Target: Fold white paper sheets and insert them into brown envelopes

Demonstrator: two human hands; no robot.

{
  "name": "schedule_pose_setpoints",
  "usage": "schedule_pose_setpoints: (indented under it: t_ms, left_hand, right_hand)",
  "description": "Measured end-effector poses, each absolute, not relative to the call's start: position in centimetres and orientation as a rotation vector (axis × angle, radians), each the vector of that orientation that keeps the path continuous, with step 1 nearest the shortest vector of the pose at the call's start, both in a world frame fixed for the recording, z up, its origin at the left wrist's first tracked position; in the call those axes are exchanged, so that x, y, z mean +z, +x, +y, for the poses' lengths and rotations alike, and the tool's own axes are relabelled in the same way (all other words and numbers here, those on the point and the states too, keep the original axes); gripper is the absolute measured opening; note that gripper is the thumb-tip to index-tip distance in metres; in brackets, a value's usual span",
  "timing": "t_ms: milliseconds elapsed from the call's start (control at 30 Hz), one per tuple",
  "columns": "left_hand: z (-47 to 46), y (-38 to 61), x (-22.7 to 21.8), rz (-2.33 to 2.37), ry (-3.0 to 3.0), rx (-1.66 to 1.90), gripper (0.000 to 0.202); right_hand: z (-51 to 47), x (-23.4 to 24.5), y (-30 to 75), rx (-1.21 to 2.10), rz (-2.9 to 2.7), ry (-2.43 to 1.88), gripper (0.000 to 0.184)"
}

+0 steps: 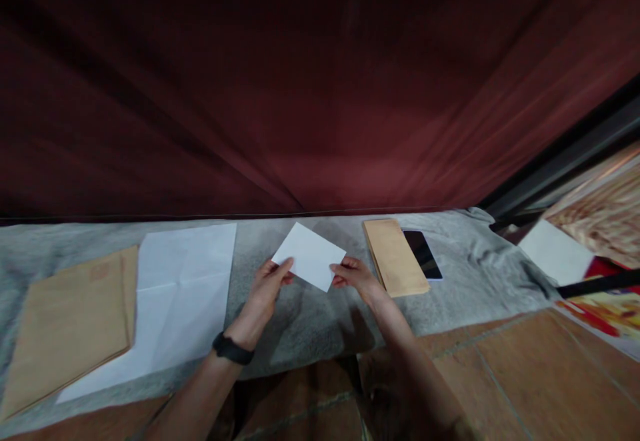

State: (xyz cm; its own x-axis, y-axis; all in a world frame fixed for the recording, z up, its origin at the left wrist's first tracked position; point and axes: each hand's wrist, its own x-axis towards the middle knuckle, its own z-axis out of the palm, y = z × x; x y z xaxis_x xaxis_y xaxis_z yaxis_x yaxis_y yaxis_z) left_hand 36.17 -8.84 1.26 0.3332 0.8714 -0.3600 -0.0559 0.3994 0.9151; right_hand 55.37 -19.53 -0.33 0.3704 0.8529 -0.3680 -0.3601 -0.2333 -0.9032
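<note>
A folded white sheet of paper [311, 254] is held up at a tilt above the grey cloth [300, 334]. My left hand [269, 280] pinches its left edge, the thumb on top and the fingers beneath. At its right corner my right hand [354, 274] grips it the same way. Just right of my right hand lies a stack of narrow brown envelopes [397, 258], partly over a dark-screened phone [424, 254]. Left of my left hand, a large creased white sheet [187, 288] is spread flat, its left side hidden under large brown envelopes [75, 321].
A dark red curtain [320, 108] hangs behind the cloth. Tiled floor [510, 368] shows at the front. On the far right are a dark metal bar [595, 288], a white panel [556, 251] and a colourful printed sheet [607, 314].
</note>
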Motion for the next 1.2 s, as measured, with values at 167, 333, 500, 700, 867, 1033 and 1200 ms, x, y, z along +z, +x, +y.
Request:
schedule_pose_setpoints:
  t_ms: [167,333,500,700,867,1033,1200]
  left_hand:
    - [-8.1,35.4,1.3,1.071,1.016,0.683,0.054]
    - [-9.1,35.9,0.8,1.068,0.916,0.725,0.053]
    - [-9.3,36.2,0.5,1.067,0.887,0.746,0.052]
    - [-9.0,35.5,0.8,1.075,0.941,0.673,0.049]
    - [-9.0,34.9,0.4,1.091,1.063,0.554,0.042]
    - [-8.5,34.5,-0.1,1.147,1.280,0.482,0.032]
    - [-8.0,33.9,-0.2,1.220,1.516,0.382,0.029]
  right_hand:
    - [-19.5,-0.1,56.1,1.109,-0.455,-1.393,0.041]
    - [-19.7,0.2,55.8,1.146,-0.413,-1.364,0.042]
    - [-19.8,-0.3,55.5,1.186,-0.534,-1.408,0.039]
    - [-19.5,-1.0,56.6,1.032,-0.626,-1.501,0.031]
    - [-19.4,-2.2,57.3,0.795,-0.674,-1.652,0.026]
    - [-19.5,-3.1,56.9,0.567,-0.834,-1.870,0.016]
    - [-19.7,-3.2,56.0,0.515,-0.906,-2.020,0.012]
